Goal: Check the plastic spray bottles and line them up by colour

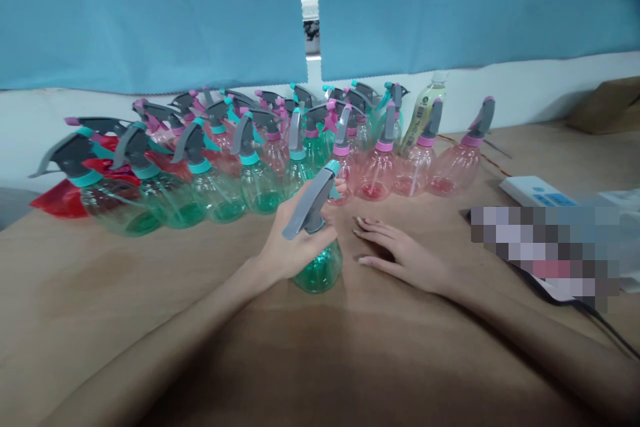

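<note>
My left hand (pixel 300 237) is wrapped round the neck of a green spray bottle (pixel 320 268) with a grey trigger head and a teal nozzle. The bottle stands at the middle of the table, in front of the others. To its right, my right hand (pixel 387 247) lies on the tabletop, fingers stretched out and holding nothing. Behind both hands runs a front row of spray bottles: green ones (pixel 220 193) with teal collars on the left, pink ones (pixel 375 170) with pink collars on the right.
More spray bottles crowd behind the front row. A labelled clear bottle (pixel 425 107) stands at the back. Red plastic (pixel 65 199) lies far left. On the right are a white box (pixel 537 191), a blurred-out device with a cable (pixel 603 323), and a brown object (pixel 607 107).
</note>
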`<state>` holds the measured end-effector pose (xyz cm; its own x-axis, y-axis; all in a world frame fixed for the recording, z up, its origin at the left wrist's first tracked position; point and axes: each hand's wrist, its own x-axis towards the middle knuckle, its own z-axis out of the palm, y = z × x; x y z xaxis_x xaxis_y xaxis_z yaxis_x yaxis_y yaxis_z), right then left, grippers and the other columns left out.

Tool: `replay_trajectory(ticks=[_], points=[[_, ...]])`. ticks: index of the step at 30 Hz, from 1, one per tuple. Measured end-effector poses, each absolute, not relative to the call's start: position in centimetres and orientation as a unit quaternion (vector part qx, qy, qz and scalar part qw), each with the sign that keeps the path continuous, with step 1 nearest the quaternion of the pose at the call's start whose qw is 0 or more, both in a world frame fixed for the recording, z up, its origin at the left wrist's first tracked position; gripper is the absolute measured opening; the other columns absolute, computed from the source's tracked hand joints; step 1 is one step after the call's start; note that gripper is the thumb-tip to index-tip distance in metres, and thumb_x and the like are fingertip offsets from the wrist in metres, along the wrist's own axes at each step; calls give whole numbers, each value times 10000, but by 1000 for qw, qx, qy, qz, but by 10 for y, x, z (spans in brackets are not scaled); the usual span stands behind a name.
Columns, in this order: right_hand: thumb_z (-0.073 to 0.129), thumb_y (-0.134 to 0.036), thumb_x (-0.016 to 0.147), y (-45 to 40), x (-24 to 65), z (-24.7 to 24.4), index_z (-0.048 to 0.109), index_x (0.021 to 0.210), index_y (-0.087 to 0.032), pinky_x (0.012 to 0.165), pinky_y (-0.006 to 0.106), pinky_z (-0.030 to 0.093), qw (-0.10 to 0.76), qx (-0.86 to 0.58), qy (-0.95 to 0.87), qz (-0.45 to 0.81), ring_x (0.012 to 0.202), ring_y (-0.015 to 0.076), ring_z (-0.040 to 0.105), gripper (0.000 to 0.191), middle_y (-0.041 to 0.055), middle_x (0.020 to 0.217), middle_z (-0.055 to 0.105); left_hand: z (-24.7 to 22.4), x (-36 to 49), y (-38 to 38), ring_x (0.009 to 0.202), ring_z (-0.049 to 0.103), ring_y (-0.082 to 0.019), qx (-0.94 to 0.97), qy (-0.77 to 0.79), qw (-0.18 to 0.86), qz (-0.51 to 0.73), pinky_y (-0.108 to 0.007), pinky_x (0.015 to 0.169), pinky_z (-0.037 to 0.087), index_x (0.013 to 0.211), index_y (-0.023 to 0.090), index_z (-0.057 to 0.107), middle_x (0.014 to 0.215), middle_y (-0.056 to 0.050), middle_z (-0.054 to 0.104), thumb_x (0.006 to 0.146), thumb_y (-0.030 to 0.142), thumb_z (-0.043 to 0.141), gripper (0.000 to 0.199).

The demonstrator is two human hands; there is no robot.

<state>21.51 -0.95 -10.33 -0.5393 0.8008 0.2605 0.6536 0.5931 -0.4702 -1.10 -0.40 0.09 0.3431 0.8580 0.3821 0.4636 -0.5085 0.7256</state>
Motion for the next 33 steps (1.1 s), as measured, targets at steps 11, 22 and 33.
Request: replay_trajectory(ticks=[11, 22, 33], points=[[464, -534, 888, -9, 216, -103, 428, 1378, -213, 1122, 456, 283, 217, -424, -864, 159, 1366, 224, 317, 586, 74, 1461, 397, -3, -10, -5, 658, 603, -165, 765, 443, 247, 396, -275, 575, 452, 1004, 241, 522, 719, 20, 619, 683, 152, 528, 333], [478, -531, 881, -10, 217, -103, 431, 1376, -248, 1112, 484, 289, 232, -419, -862, 167, 1355, 245, 336, 571, 65, 1460, 399, -1, -9, -3, 778, 670, -196, 756, 419, 296, 405, -313, 694, 526, 1110, 233, 520, 886, -20, 696, 657, 105, 550, 472], [489, -523, 878, -10, 217, -102, 446, 1367, -243, 1110, 478, 296, 233, -418, -862, 169, 1349, 250, 346, 565, 68, 1448, 419, -1, -10, -4, 815, 688, -202, 747, 415, 327, 404, -342, 758, 533, 1147, 218, 491, 894, -30, 713, 692, 92, 560, 477]])
